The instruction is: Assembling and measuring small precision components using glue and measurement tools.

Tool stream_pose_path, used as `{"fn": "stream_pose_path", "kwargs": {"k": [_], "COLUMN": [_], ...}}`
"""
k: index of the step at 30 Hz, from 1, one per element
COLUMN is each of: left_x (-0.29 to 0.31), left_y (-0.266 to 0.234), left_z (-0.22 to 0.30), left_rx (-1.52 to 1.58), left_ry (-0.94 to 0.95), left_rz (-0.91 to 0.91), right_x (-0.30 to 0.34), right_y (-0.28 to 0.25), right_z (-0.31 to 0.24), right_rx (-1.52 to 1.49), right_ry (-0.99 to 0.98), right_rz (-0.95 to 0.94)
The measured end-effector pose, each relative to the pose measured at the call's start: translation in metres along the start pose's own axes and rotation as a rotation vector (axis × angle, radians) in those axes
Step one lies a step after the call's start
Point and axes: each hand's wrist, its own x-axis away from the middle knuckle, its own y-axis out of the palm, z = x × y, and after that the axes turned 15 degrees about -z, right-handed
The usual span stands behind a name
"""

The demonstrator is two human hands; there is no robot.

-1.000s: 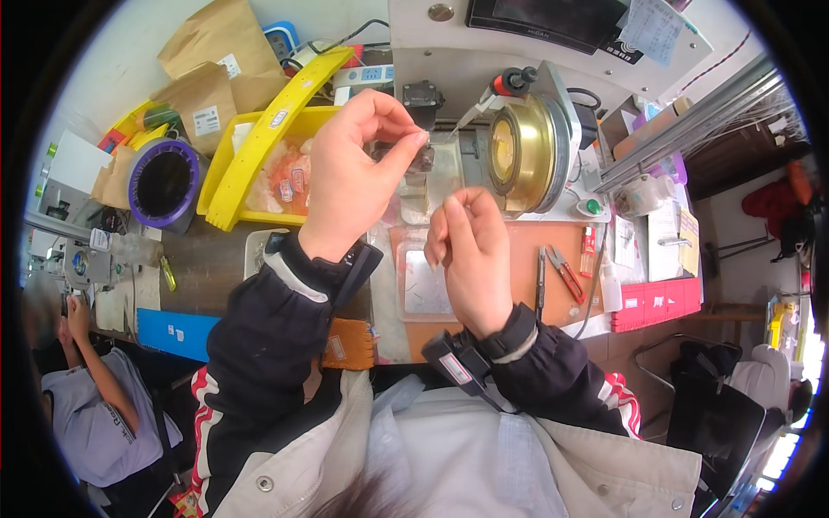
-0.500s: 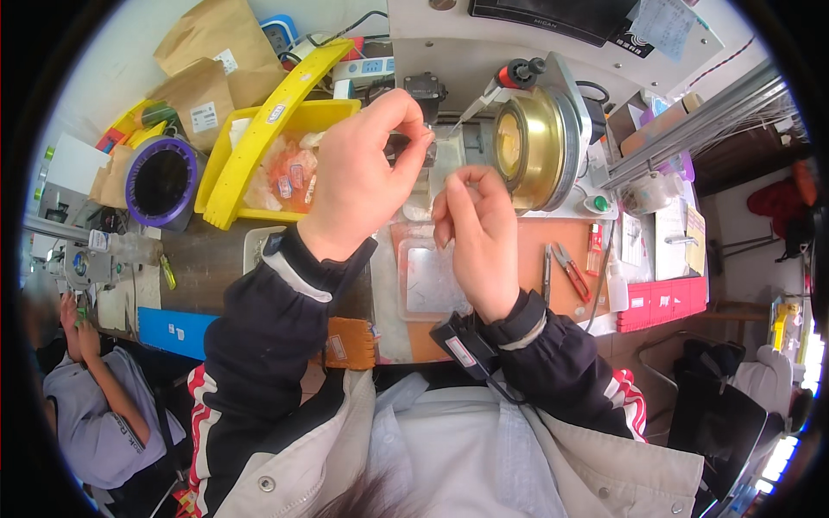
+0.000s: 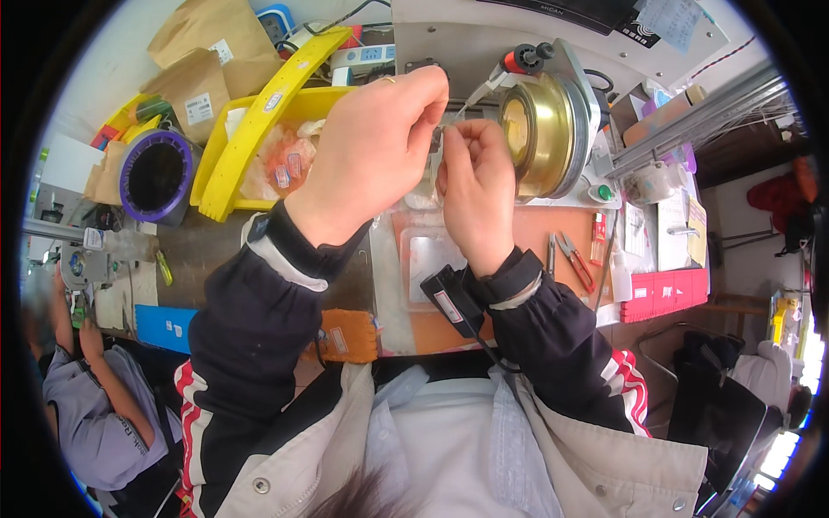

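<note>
My left hand (image 3: 371, 147) is raised in front of the machine, fingers curled and thumb bent in. My right hand (image 3: 477, 186) is close beside it, thumb and fingers pinched at about the same height. Whatever either pinch holds is hidden or too small to make out. Just right of my right hand is a shiny brass-coloured drum (image 3: 542, 134). Above the fingertips, a slanted rod with a black and red knob (image 3: 523, 60) points down toward them. Beneath my right hand, a clear shallow plastic tray (image 3: 423, 263) rests on the orange-brown mat (image 3: 535, 246).
Left of me stand a yellow bin (image 3: 298, 104) with bagged parts and a purple-rimmed dark tub (image 3: 157, 177). Red-handled snips (image 3: 576, 262) and a red box (image 3: 663, 298) lie at right. A co-worker's arm (image 3: 117, 380) shows at far left.
My right hand has moved up toward the left hand and the drum. The left hand has shifted slightly upward and right, its fingertips now turned more away from view.
</note>
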Motion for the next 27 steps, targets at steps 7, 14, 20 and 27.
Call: {"fn": "stream_pose_path", "kwargs": {"k": [7, 14, 20, 27], "left_x": [0.0, 0.021, 0.062, 0.078], "left_y": [0.0, 0.019, 0.037, 0.037], "left_z": [-0.003, -0.005, -0.005, -0.003], "left_rx": [-0.065, 0.089, 0.017, 0.094], "left_ry": [0.089, -0.058, -0.196, -0.249], "left_rz": [-0.016, 0.181, 0.415, 0.228], "right_x": [-0.007, -0.008, -0.008, -0.003], "right_y": [-0.003, -0.006, -0.003, -0.004], "right_z": [-0.004, -0.003, -0.019, -0.03], "right_rx": [-0.094, -0.264, -0.212, -0.262], "right_ry": [0.058, 0.1, 0.13, 0.157], "right_rz": [-0.022, -0.016, -0.006, -0.014]}}
